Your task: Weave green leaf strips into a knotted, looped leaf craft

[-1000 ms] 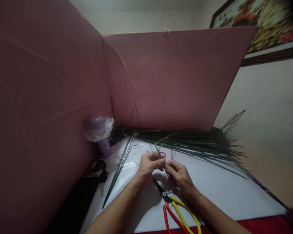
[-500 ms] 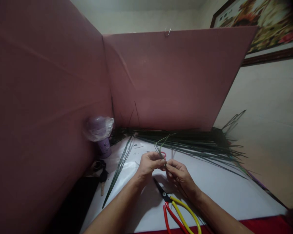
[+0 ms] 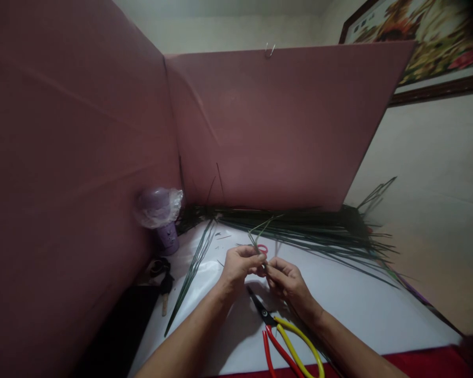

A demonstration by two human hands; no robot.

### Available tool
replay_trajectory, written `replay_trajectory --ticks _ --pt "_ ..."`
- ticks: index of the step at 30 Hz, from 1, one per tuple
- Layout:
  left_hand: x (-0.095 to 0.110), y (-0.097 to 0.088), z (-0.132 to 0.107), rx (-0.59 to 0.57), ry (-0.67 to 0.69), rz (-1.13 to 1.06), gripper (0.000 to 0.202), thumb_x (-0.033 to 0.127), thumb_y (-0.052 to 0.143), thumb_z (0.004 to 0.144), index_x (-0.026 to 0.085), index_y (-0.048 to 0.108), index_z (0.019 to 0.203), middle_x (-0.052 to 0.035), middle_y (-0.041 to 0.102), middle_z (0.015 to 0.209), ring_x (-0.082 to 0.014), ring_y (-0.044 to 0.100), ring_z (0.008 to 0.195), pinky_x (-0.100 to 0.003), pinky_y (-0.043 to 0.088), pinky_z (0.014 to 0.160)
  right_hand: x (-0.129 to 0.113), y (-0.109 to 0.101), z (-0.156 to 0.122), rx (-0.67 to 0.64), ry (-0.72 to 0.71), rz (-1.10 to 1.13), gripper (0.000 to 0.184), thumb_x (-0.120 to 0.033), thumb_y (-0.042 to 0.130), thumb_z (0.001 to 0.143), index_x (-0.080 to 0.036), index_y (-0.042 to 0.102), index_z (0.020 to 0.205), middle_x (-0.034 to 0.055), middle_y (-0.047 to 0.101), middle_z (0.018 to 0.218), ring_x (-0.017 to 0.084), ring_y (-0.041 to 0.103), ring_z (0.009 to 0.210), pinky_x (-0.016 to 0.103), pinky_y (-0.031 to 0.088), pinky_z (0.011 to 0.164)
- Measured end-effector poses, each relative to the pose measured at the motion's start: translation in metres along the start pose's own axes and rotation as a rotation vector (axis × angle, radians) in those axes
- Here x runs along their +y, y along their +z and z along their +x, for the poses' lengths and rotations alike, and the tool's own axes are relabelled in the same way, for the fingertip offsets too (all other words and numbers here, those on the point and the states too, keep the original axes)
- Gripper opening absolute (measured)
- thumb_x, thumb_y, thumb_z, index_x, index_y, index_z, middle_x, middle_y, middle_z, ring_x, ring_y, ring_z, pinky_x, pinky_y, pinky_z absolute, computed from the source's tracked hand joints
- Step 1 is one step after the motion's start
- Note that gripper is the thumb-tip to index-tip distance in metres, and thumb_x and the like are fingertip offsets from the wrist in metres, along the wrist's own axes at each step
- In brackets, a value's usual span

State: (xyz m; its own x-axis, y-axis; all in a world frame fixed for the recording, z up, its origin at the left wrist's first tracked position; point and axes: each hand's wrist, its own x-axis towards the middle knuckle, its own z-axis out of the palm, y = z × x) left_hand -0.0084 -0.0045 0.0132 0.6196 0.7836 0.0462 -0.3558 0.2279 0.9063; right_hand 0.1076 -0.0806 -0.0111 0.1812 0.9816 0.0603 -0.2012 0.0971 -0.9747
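At nine o'clock of my hands a purple cup [image 3: 166, 233] wrapped in plastic stands against the pink screen [image 3: 74, 157], with a dark strap [image 3: 163, 275] below it at the desk [image 3: 358, 310] edge. A few loose green strands [image 3: 193, 270] lie slanting between the cup and my left hand [image 3: 236, 268]. That hand's grip is pressed together, pinching the thin green leaf strips [image 3: 258, 233], whose free ends fan up toward twelve o'clock. My right hand [image 3: 287, 281] meets it fingertip to fingertip, its grip also pinching the strips just below, beside something small and red [image 3: 263, 249] that I cannot make out.

I judge the strips could slip or tear if either pinch loosens or twists too hard. The scissors [image 3: 284, 341] lie open at six o'clock, blades pointing at my wrists, so a dropped hand could catch them. The long leaf pile [image 3: 319, 231] runs from twelve to three o'clock, crowding the reach there.
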Motion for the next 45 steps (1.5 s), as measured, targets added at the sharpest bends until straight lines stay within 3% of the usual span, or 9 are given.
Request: replay_trajectory --ticks 25,34,45 --pt "-0.004 0.002 0.001 0.074 -0.031 -0.026 0.028 0.028 0.079 0.053 0.007 0.062 0.061 -0.0018 0.058 0.051 -0.0097 0.053 0.045 -0.024 0.046 0.049 0.006 -0.003 0.003 0.046 -0.092 -0.191 0.032 -0.045 0.057 0.080 -0.017 0.050 0.066 -0.0060 0.043 0.046 0.005 0.034 0.037 0.018 0.023 0.036" --pt "-0.008 0.000 0.004 0.082 -0.012 -0.067 0.029 0.027 0.078 0.055 0.007 0.066 0.072 -0.0051 0.064 0.063 -0.0107 0.057 0.049 -0.024 0.047 0.052 0.005 -0.005 0.004 -0.028 0.009 -0.039 0.030 -0.043 0.057 0.081 -0.018 0.046 0.068 -0.0076 0.043 0.046 0.003 0.029 0.034 0.017 0.018 0.033" --pt "-0.002 0.000 0.001 0.074 0.032 -0.034 0.027 0.028 0.077 0.056 0.007 0.065 0.068 -0.0043 0.063 0.060 -0.0090 0.053 0.045 -0.023 0.045 0.047 0.005 -0.002 0.001 -0.032 -0.035 -0.128 0.032 -0.045 0.056 0.081 -0.018 0.045 0.067 -0.0069 0.044 0.046 0.004 0.030 0.035 0.018 0.019 0.036"
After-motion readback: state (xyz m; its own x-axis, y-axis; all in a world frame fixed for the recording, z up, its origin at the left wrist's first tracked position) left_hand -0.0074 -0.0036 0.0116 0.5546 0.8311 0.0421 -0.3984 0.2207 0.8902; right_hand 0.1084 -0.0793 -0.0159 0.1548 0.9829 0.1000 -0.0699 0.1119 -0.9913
